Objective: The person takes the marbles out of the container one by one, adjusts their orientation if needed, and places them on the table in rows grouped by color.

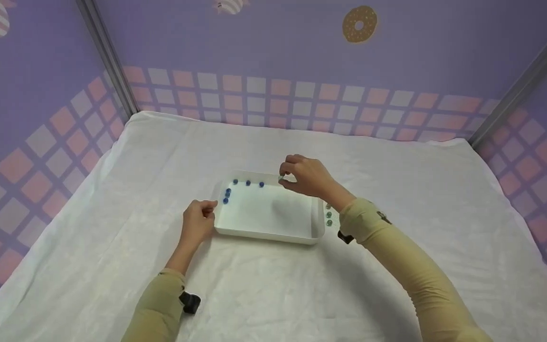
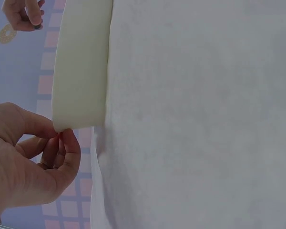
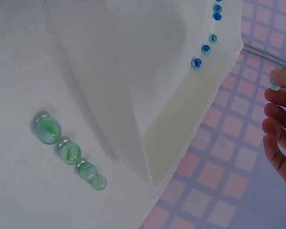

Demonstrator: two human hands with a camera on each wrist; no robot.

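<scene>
A white rectangular tray (image 1: 264,232) lies on the cloth. My left hand (image 1: 198,222) is at its left side, and in the left wrist view the thumb and index finger (image 2: 72,143) pinch the tray's rim. Over the far wall, my right hand (image 1: 307,175) holds a clear marble (image 3: 274,85) between thumb and forefinger, above the tray and touching nothing else. Inside the tray, several blue marbles (image 1: 248,183) sit spaced along the far and left walls. Outside its right wall, several clear marbles with green swirls (image 3: 70,152) stand in a row, partly hidden by my right arm in the head view.
A white cloth (image 1: 254,289) covers the table. Purple panels with pink and white squares (image 1: 280,97) stand behind and at both sides, joined by grey posts (image 1: 107,57). Small black devices (image 1: 190,302) are strapped to both wrists.
</scene>
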